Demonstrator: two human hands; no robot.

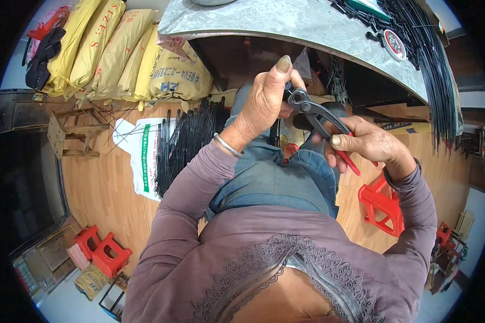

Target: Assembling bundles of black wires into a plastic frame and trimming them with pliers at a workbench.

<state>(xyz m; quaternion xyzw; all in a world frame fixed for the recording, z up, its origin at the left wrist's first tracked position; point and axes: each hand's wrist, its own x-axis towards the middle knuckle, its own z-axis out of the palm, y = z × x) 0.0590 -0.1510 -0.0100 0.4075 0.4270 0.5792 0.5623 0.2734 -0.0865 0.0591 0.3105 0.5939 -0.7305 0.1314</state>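
Above my lap, my right hand (364, 141) is wrapped round the red handles of a pair of dark pincers (323, 115). The pincers' head points up and left, reaching my left hand (270, 97). My left hand is closed with its thumb up, round a small black piece (288, 86) that shows only at its edge beside the jaws. Whether the jaws bite on that piece, I cannot tell. Left of my knees, a thick bundle of thin black rods (191, 137) lies on a white sack (140, 171) with green print.
Ahead stands a grey marble-look table (285, 20), its edge close beyond my hands. More black rods (439, 91) hang off its right side, near a small round tin (394, 44). Yellow sacks (113, 48), a wooden stool (75, 132) and red plastic stools (381, 203) stand around.
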